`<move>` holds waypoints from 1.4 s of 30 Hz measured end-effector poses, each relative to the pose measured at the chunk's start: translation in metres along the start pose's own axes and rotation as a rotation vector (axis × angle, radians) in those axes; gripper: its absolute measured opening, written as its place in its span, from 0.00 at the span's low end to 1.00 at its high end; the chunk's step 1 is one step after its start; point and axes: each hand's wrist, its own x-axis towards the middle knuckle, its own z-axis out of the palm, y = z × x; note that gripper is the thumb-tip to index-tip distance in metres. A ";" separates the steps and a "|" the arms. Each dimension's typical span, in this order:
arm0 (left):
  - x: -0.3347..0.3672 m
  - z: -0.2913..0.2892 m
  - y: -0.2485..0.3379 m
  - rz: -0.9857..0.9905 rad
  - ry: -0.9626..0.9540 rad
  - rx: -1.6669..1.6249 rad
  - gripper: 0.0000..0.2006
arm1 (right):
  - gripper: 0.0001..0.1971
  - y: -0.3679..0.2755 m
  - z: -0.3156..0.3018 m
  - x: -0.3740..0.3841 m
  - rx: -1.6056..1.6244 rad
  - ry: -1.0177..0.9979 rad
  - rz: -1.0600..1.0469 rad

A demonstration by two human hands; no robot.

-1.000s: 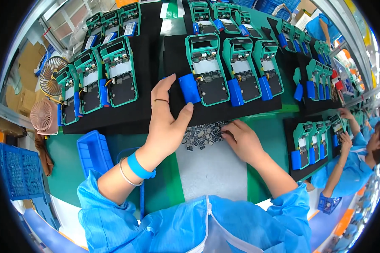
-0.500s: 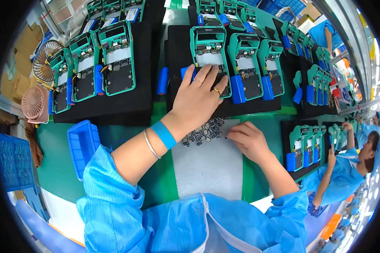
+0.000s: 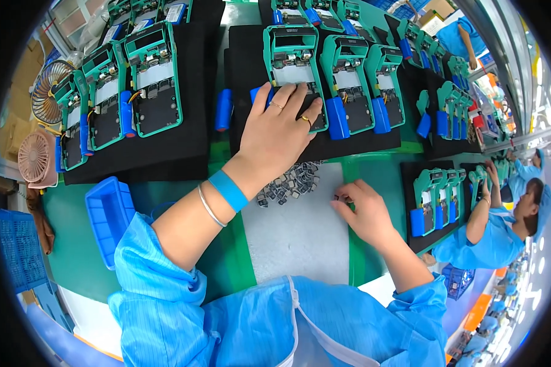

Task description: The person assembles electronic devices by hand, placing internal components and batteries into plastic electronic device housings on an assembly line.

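My left hand point(image 3: 278, 128) lies with spread fingers over the lower half of a green device housing point(image 3: 292, 40), hiding much of its circuit board. A blue battery point(image 3: 258, 93) shows beside its index finger. Nearer to me, my right hand point(image 3: 368, 211) pinches a small dark electronic part point(image 3: 336, 197) between thumb and fingers, above the edge of the grey mat point(image 3: 297, 244). A pile of similar small electronic parts point(image 3: 291, 183) lies at the mat's far end, between my hands. Two more housings point(image 3: 351, 79) with batteries stand right of the left hand.
Black foam pads point(image 3: 190, 144) carry several housings at left, back and right. A loose blue battery point(image 3: 224, 110) lies left of my left hand. At left are a blue bin point(image 3: 109, 214) and two small fans point(image 3: 35, 158). A co-worker point(image 3: 502, 214) sits at right.
My right hand has turned slightly and lifted away from the pile, and the small part between its fingertips now shows. The left hand stays on the housing. The whole view has shifted a little.
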 end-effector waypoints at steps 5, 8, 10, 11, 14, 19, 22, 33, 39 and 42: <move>-0.001 0.001 0.000 0.000 0.011 -0.011 0.26 | 0.06 -0.004 0.010 -0.011 -0.214 0.132 -0.164; -0.002 0.002 -0.001 0.000 0.020 -0.015 0.26 | 0.05 0.000 0.018 -0.007 -0.044 0.211 -0.106; -0.002 0.002 -0.001 0.000 0.022 -0.019 0.26 | 0.05 -0.008 0.023 -0.009 0.143 0.202 0.047; -0.001 0.001 -0.001 0.002 0.020 -0.024 0.26 | 0.05 -0.012 0.024 -0.010 0.331 0.191 0.200; -0.002 0.002 -0.003 0.012 0.037 -0.027 0.26 | 0.06 -0.019 0.010 -0.013 0.109 -0.043 0.318; -0.002 0.003 -0.004 0.031 0.057 -0.020 0.26 | 0.04 -0.003 0.000 -0.014 -0.084 0.005 -0.062; 0.000 0.001 -0.005 0.048 0.037 -0.004 0.26 | 0.05 0.009 -0.005 -0.004 -0.262 0.051 -0.462; 0.000 -0.002 -0.008 0.027 -0.049 0.007 0.28 | 0.11 0.003 -0.027 0.025 -0.625 -0.246 -0.740; -0.003 0.000 -0.010 0.010 -0.032 -0.008 0.29 | 0.08 -0.051 -0.060 0.113 -0.338 0.311 -0.832; 0.000 -0.006 -0.009 0.007 -0.047 -0.029 0.30 | 0.07 -0.052 -0.051 0.161 -0.420 0.427 -0.909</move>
